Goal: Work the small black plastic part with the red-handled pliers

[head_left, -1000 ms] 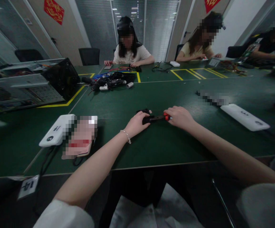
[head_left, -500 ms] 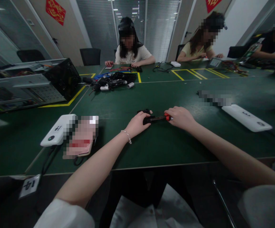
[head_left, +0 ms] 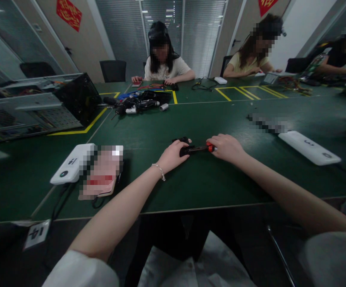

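Observation:
My right hand (head_left: 227, 148) is closed around the red handle of what looks like a screwdriver (head_left: 201, 149). The tool's dark shaft lies nearly level and points left, toward my left hand (head_left: 173, 154). That hand, with a beaded bracelet at the wrist, is closed on a small black part (head_left: 186, 151) at the shaft's end. More of the black part shows just beyond the knuckles, but its kind I cannot make out. The left fingers and palm hide much of it. Both hands rest low over the green table (head_left: 157, 191).
To the left lie a white power bank (head_left: 73, 163) and a phone (head_left: 104, 171) with cords. Another white power bank (head_left: 310, 147) is at right. Farther back are an opened computer case (head_left: 26, 113) and a heap of cables and tools (head_left: 139, 103). Several people sit across the table.
Hands, tool and black part look almost the same as before. The whole view has shifted very slightly.

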Demonstrator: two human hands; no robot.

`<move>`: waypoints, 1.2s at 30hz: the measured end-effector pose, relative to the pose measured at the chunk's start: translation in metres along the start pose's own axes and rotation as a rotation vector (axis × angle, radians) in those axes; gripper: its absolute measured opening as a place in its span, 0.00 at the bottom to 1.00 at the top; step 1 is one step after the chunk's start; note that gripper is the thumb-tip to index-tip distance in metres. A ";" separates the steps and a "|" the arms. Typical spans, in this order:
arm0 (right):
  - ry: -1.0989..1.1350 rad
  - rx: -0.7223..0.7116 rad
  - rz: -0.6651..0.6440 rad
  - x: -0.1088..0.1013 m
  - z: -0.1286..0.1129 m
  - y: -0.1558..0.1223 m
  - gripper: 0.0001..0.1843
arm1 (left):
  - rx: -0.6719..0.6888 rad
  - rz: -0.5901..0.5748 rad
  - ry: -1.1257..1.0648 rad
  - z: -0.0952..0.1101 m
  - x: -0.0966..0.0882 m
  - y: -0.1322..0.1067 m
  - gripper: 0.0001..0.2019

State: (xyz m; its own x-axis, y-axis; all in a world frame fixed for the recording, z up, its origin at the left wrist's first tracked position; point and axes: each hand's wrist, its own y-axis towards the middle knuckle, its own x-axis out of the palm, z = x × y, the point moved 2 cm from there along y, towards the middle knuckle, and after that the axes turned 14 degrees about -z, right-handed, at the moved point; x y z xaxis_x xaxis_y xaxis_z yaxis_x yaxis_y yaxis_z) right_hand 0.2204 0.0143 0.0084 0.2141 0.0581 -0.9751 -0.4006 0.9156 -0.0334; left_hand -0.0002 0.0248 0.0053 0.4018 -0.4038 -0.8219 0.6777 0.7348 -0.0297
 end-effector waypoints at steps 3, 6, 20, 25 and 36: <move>0.035 0.005 -0.011 0.002 0.000 0.001 0.16 | 0.011 0.009 0.005 -0.001 0.001 0.000 0.15; 0.064 0.007 -0.021 0.004 0.000 0.001 0.16 | 0.013 0.003 -0.003 -0.002 0.001 0.001 0.15; 0.030 -0.003 0.000 0.000 0.000 0.000 0.16 | 0.029 0.001 -0.010 -0.005 0.003 0.001 0.15; 0.081 0.013 -0.038 0.001 0.000 0.000 0.16 | 0.003 -0.010 -0.011 -0.003 0.001 0.001 0.15; 0.000 -0.002 0.005 0.001 0.001 0.000 0.16 | 0.022 -0.001 0.003 -0.003 0.002 0.001 0.15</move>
State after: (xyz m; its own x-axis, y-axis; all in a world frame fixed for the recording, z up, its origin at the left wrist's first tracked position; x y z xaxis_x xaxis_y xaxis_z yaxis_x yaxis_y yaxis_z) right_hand 0.2213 0.0143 0.0076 0.2118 0.0627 -0.9753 -0.4031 0.9147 -0.0287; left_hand -0.0006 0.0267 0.0015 0.3993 -0.4023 -0.8238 0.6912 0.7225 -0.0178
